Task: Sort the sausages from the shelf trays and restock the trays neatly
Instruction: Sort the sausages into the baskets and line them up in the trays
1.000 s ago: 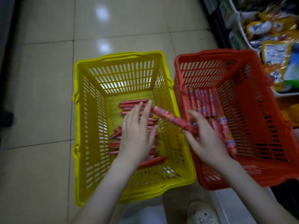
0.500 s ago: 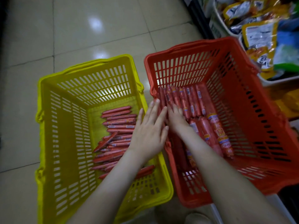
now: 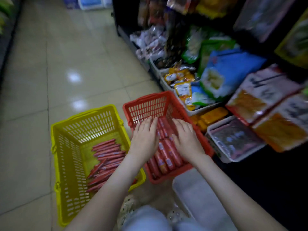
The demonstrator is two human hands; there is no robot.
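Both hands are inside the red slatted plastic basket point(image 3: 150, 106), palms down. The left hand point(image 3: 144, 139) and right hand point(image 3: 186, 139) lie flat with fingers stretched out and close together. They press on the goods and grip nothing.

Under and between the hands is a layer of thick red-wrapped sausages with printed labels point(image 3: 167, 158). They lie side by side, lengthwise along the basket floor.

Touching or just beside the red basket, on the person's left, is a yellow slatted plastic basket point(image 3: 93, 125). It holds thin red sausage sticks point(image 3: 106, 155): the far ones are in rough rows, the near ones are skewed.

Both baskets stand on the glossy beige tiled floor point(image 3: 66, 60).

Near the person's right forearm, an empty-looking white plastic tray point(image 3: 198, 199) sits on the floor.

Right of the red basket is a low shelf point(image 3: 273, 172) with a white tray of dark wrapped packs point(image 3: 233, 140). Beyond that are orange packets point(image 3: 213, 115) and a large blue bag point(image 3: 233, 65). The shelf goods are blurred and the labels are unreadable.
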